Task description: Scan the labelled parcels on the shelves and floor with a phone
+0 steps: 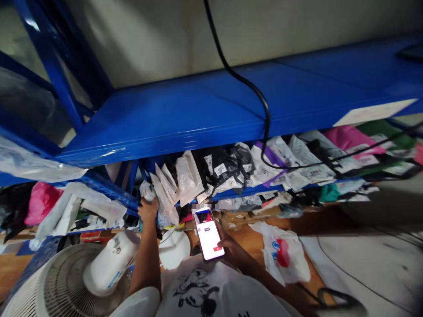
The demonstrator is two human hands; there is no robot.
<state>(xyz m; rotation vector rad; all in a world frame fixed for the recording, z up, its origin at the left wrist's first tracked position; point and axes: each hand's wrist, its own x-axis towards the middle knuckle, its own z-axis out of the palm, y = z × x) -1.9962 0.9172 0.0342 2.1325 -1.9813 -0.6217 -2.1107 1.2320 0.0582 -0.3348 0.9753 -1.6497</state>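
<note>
My left hand reaches up to the lower shelf and grips a small white parcel at the left end of a row of bagged parcels. My right hand holds a smartphone upright, its bright screen facing me. The parcels are white, grey and black plastic bags with printed labels, standing packed together. A wide blue metal shelf hangs over them.
A white electric fan stands at the lower left. A black cable hangs across the shelf. A loose white bag with red and blue print lies on the wooden floor. More pink, green and white bags fill the shelf to the right.
</note>
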